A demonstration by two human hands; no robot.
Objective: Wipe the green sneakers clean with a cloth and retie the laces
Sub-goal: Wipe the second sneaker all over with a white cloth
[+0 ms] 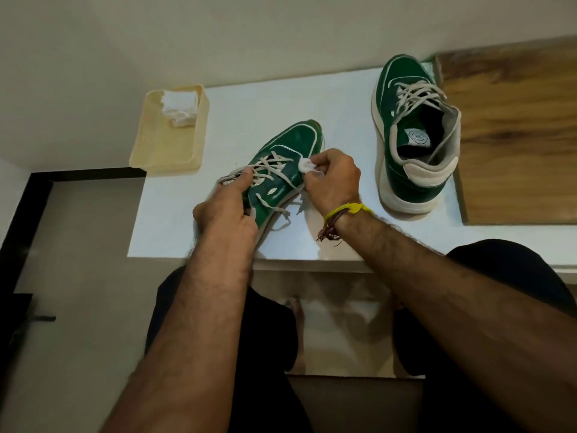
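Glossy white table; wood-grain board; plastic tray

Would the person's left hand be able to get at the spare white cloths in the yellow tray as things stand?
Probably yes, once freed: the left hand grips the near sneaker, so it must let go. The tray lies on its side, and nothing stands between it and the cloths.

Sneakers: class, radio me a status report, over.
Left hand grips near sneaker. Right hand pinches cloth against its side. Laces untied. Nothing in the way.
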